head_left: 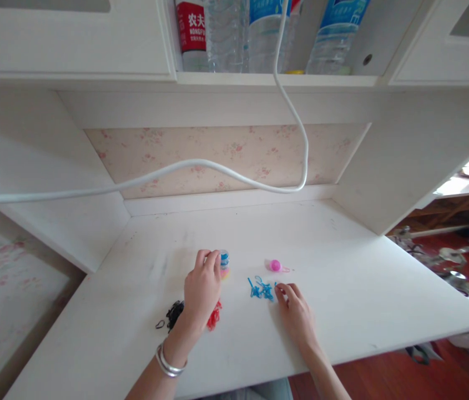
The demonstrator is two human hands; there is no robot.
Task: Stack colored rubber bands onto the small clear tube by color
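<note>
My left hand point(202, 288) is curled around a small round container point(225, 263) with blue and yellow bands inside, holding it upright on the white desk point(359, 289). My right hand point(294, 310) lies on the desk with its fingertips pinched at the edge of a small heap of blue elastic bands point(261, 289). A heap of red bands point(214, 318) shows just under my left hand, and a heap of black bands point(172, 315) lies to its left. A pink ball-shaped hair tie point(276, 265) rests beyond the blue heap. A silver bracelet point(168, 364) is on my left wrist.
A white cable point(201, 165) hangs across the alcove in front of the floral back panel point(226, 155). Water bottles point(259, 33) stand on the shelf above. White side walls enclose the desk left and right. Red flooring and clutter point(446, 261) lie off the right edge.
</note>
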